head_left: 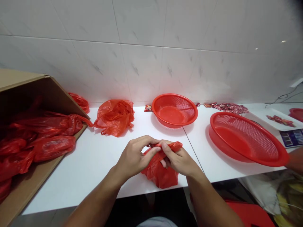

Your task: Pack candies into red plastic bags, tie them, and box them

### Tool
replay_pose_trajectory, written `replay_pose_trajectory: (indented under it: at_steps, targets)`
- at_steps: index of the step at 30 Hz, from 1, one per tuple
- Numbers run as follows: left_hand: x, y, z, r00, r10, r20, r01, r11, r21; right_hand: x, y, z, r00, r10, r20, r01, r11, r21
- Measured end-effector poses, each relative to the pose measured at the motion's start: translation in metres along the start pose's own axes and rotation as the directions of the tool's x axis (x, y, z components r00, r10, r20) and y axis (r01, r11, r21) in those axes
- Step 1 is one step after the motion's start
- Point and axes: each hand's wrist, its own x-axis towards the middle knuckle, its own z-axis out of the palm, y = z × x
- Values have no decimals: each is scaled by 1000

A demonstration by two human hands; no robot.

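Note:
A small filled red plastic bag (161, 173) rests at the front edge of the white table (94, 157). My left hand (134, 156) and my right hand (177, 159) both pinch its twisted top, fingers closed around the handles. The bag's body bulges below my hands, partly hidden by my fingers.
A cardboard box (28, 94) lying on its side at left holds several tied red bags (47, 132). A loose red bag (115, 116) lies behind. Two red mesh baskets (174, 109) (246, 138) stand to the right, with wrappers (229, 107), a white tray (279, 121) and another person's arm (295, 160).

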Motion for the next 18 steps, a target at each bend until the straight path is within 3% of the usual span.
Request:
replay_pose_trajectory:
  at_steps: [5, 7, 10, 13, 15, 18]
  targets:
    - [-7, -1, 7, 976, 73, -206, -73, 997, 7, 2, 10, 6, 999, 8, -44, 0, 986, 168]
    - [-12, -1, 10, 976, 61, -209, -70, 997, -33, 2, 13, 2, 998, -10, -63, 25, 972, 232]
    - [-17, -3, 17, 998, -44, -51, 33, 977, -209, 0, 16, -7, 999, -48, -2, 48, 975, 218]
    - [-18, -9, 22, 970, -137, 198, 204, 908, -366, -6, 15, -17, 992, -72, 107, 60, 992, 107]
    - [-17, -13, 22, 925, -183, 334, 300, 890, -343, -11, 15, -22, 986, -87, 139, 86, 996, 19]
    - [-17, -17, 20, 878, -277, 391, 384, 895, -227, -17, 16, -26, 980, -168, 105, 189, 956, -226]
